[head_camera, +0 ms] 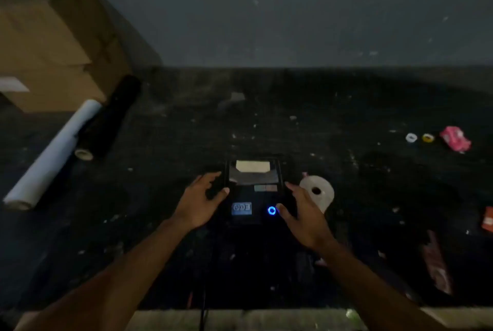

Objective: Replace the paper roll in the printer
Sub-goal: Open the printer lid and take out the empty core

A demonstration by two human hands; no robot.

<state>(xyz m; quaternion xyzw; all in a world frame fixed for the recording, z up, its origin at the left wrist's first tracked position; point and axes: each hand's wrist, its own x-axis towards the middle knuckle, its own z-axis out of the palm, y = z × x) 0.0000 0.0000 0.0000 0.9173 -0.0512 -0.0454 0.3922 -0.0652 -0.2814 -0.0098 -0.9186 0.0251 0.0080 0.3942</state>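
Note:
A small black printer [253, 197] sits in the middle of the dark table, with a blue label and a glowing blue ring button on its front part. Its lid stands open at the back and shows pale paper [252, 166] inside. A white paper roll [317, 192] lies on the table just right of the printer. My left hand [201, 201] rests against the printer's left side, fingers spread. My right hand [301, 213] hovers at the printer's right side, fingers apart, thumb near the blue button, partly in front of the roll. Neither hand holds anything.
A cardboard box [48, 45] stands at the back left, with a long white paper tube [53, 154] and a black roll [112, 117] beside it. Small tape rings [418, 138] and a pink wrapper [454, 138] lie far right. A cable [204, 312] runs off the front edge.

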